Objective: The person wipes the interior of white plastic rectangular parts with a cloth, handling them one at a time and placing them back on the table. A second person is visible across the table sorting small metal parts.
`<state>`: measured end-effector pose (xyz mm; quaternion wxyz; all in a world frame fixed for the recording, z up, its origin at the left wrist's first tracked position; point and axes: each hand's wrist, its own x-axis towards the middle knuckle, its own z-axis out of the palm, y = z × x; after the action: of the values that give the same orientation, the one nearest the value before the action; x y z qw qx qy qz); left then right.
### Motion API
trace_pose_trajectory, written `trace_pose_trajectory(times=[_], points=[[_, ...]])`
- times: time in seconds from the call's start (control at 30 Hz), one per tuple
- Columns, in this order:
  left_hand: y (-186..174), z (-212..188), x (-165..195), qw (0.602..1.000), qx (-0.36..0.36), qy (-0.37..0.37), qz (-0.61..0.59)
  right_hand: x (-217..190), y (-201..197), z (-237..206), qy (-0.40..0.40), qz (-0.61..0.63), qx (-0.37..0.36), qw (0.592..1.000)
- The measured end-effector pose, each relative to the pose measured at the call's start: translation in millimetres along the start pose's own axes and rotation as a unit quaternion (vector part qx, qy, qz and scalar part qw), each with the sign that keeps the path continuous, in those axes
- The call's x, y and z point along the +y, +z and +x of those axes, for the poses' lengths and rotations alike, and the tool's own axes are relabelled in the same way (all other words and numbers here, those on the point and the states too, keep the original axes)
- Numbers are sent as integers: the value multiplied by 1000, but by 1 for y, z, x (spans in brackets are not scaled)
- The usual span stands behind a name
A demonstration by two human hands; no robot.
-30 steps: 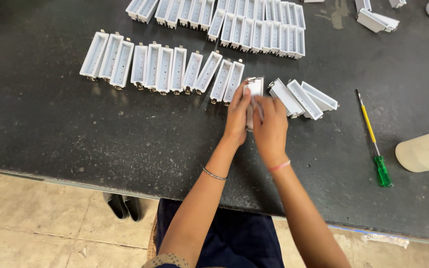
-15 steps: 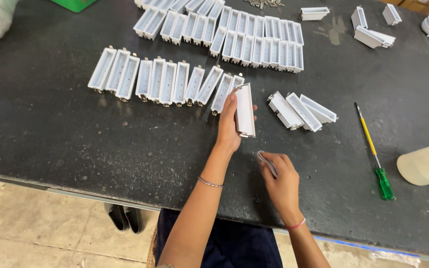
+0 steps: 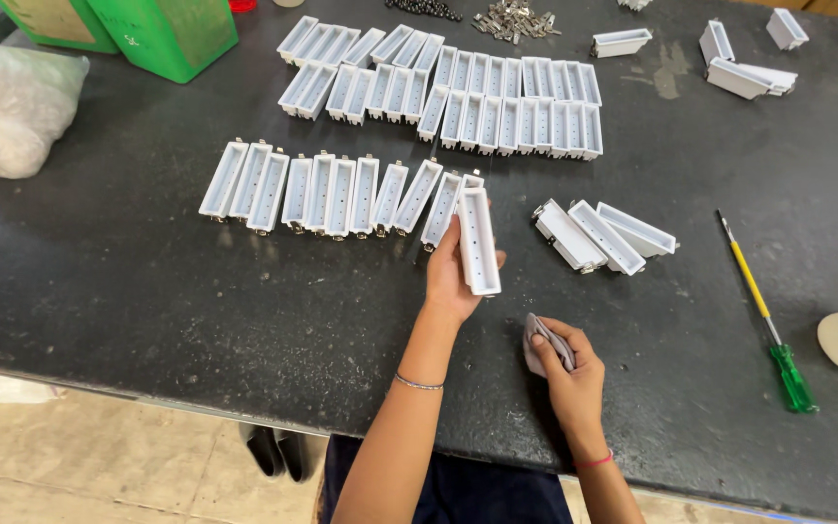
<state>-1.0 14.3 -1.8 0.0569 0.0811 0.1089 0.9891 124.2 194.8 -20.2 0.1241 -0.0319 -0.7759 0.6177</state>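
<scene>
Holding a white plastic tray (image 3: pixel 478 242), long boxy trough, left hand (image 3: pixel 451 277) grip pinching it over the dark speckled tabletop (image 3: pixel 128 281), long axis pointing away, right hand (image 3: pixel 571 367) grip clutching a crumpled grey cloth (image 3: pixel 541 340)

Long white open-topped plastic housing (image 3: pixel 478 242) at row's end; crumpled grey cloth (image 3: pixel 547 343) below it.

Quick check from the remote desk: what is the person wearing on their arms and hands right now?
Both forearms are bare, with no sleeves and no gloves. The left hand has a thin silver bangle around its wrist. The right hand has a thin pink-red thread band at its wrist. No rings are visible.
</scene>
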Motion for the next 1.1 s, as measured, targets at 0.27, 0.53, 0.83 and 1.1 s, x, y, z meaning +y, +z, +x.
trace_pose_trajectory(times=[0.27,0.53,0.83,1.1], points=[[-6,-2,1,998,-41,-51,-24,-5,-2,-2,3,4,-6,1000],[-10,-2,-1,995,-66,-74,-13,2,-3,-3,-5,20,-11,1000],[-14,0,-8,991,-45,-108,72,-56,-7,21,-121,-41,2,992],[-6,-2,-14,974,-9,-75,213,-127,31,75,-394,-194,-44,897]])
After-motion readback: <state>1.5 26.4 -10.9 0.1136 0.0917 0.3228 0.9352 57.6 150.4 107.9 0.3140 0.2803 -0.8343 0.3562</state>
